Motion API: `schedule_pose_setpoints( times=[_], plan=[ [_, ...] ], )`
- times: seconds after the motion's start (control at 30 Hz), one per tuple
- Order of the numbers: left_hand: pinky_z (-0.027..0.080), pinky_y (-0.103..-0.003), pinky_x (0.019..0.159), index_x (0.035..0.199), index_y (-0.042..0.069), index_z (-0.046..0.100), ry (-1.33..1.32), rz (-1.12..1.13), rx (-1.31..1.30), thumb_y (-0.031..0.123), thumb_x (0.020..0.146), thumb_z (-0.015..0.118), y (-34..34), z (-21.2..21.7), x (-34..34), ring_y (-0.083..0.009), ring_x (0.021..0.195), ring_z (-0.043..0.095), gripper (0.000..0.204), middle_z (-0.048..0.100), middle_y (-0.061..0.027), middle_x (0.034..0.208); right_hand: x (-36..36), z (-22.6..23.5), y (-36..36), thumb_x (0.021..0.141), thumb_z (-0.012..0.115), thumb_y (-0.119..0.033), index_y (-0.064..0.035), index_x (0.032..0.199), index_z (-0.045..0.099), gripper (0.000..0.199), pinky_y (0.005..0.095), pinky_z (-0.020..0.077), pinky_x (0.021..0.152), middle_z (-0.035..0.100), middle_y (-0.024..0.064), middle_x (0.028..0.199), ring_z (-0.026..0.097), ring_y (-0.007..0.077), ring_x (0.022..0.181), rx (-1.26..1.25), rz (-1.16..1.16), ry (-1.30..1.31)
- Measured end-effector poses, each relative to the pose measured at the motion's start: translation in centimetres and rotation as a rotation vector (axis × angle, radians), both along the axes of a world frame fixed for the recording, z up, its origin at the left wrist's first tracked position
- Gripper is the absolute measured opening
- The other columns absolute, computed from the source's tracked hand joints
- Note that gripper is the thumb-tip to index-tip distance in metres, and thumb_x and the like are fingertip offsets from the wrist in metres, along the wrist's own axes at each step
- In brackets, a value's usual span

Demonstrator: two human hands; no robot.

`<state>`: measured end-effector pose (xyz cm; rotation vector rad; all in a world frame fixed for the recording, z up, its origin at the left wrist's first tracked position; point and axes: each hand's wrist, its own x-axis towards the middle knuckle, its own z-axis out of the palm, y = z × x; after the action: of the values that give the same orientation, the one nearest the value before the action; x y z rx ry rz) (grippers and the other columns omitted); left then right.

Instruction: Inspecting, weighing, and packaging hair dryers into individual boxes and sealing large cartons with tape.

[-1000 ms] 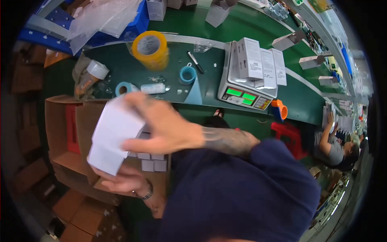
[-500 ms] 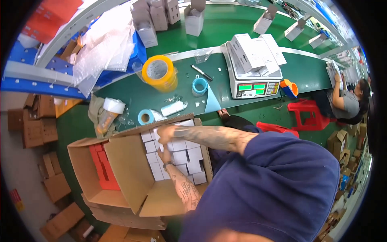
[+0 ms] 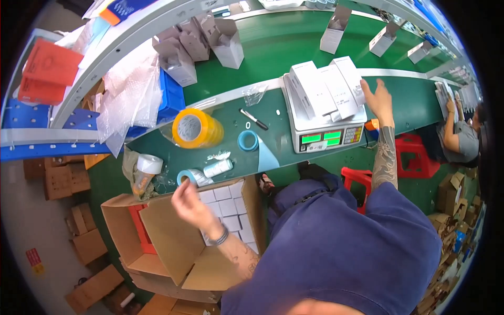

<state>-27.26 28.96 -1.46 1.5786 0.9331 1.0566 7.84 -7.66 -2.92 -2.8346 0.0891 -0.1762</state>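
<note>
My right hand (image 3: 378,100), fingers spread, is at the right side of several white boxes (image 3: 314,86) stacked on a digital scale (image 3: 325,140). It holds nothing; whether its fingertips touch the nearest box I cannot tell. My left hand (image 3: 193,209) hovers over an open cardboard carton (image 3: 172,231), fingers loosely bent and apart, with nothing visible in it. Rows of small white boxes (image 3: 229,208) fill the bottom of this carton, partly hidden by my left hand and forearm.
The green workbench carries a yellow tape roll (image 3: 197,128), a blue roll (image 3: 248,140), a black marker (image 3: 253,119) and a white bottle-like roll (image 3: 218,168). Red stools (image 3: 357,185) stand to the right, near a seated person (image 3: 454,139). Open white boxes (image 3: 226,44) line the conveyor.
My right hand has left the carton and swung right to the boxes on the scale. My left hand has lifted from the small boxes. The view has shifted.
</note>
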Motion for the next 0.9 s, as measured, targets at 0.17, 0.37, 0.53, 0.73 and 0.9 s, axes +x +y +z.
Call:
schedule_pose_setpoints(
  times=[0.17, 0.37, 0.53, 0.73, 0.9],
  plan=[
    [0.047, -0.036, 0.091, 0.131, -0.001, 0.045, 0.354, -0.755, -0.17, 0.017, 0.089, 0.059, -9.4, 0.3, 15.8, -0.0294, 0.107, 0.058, 0.048, 0.056, -0.0182, 0.124, 0.6, -2.5, 1.9, 0.087, 0.054, -0.056, 0.0105, 0.107, 0.052, 0.069, 0.0424, 0.0501, 0.081, 0.06, 0.0261, 0.102, 0.061, 0.0404, 0.087, 0.078, 0.198, 0.125],
    [0.047, -0.04, 0.086, 0.126, -0.009, 0.041, 0.548, -0.848, -0.034, 0.024, 0.088, 0.06, -15.3, -4.3, 24.8, -0.0379, 0.101, 0.058, 0.054, 0.056, -0.0269, 0.116, -1.3, -3.1, 1.9, 0.081, 0.071, -0.036, 0.0069, 0.096, 0.046, 0.053, 0.0392, 0.0506, 0.063, 0.056, 0.0197, 0.082, 0.06, 0.0313, 0.069, 0.454, 0.25, 0.078],
    [0.048, -0.04, 0.077, 0.111, -0.007, 0.049, 0.556, -0.574, -0.072, 0.023, 0.086, 0.062, -16.2, -3.9, 24.1, -0.0332, 0.086, 0.059, 0.041, 0.058, -0.0221, 0.1, -1.8, 0.0, 3.0, 0.074, 0.077, -0.032, 0.0058, 0.097, 0.044, 0.055, 0.0367, 0.0504, 0.059, 0.058, 0.0186, 0.083, 0.06, 0.0275, 0.065, 0.535, 0.167, 0.229],
    [0.039, -0.037, 0.089, 0.118, 0.0, 0.042, 0.291, -0.234, 0.07, 0.022, 0.092, 0.05, -13.0, 4.2, 16.2, -0.0249, 0.098, 0.049, 0.035, 0.049, -0.0156, 0.106, -4.6, 4.5, 8.6, 0.075, 0.074, -0.032, 0.01, 0.11, 0.045, 0.062, 0.0373, 0.051, 0.057, 0.063, 0.0263, 0.087, 0.064, 0.0333, 0.064, 0.856, 0.487, 0.068],
    [0.039, -0.042, 0.086, 0.12, 0.004, 0.042, 0.159, 0.405, 0.386, 0.048, 0.093, 0.03, -9.6, 8.4, 3.5, -0.0264, 0.105, 0.048, 0.053, 0.048, -0.0151, 0.109, -9.9, 7.1, 18.2, 0.082, 0.064, -0.044, 0.012, 0.135, 0.033, 0.084, 0.0389, 0.0507, 0.077, 0.06, 0.0331, 0.108, 0.065, 0.0353, 0.088, 1.161, 1.146, 0.542]
  ],
)
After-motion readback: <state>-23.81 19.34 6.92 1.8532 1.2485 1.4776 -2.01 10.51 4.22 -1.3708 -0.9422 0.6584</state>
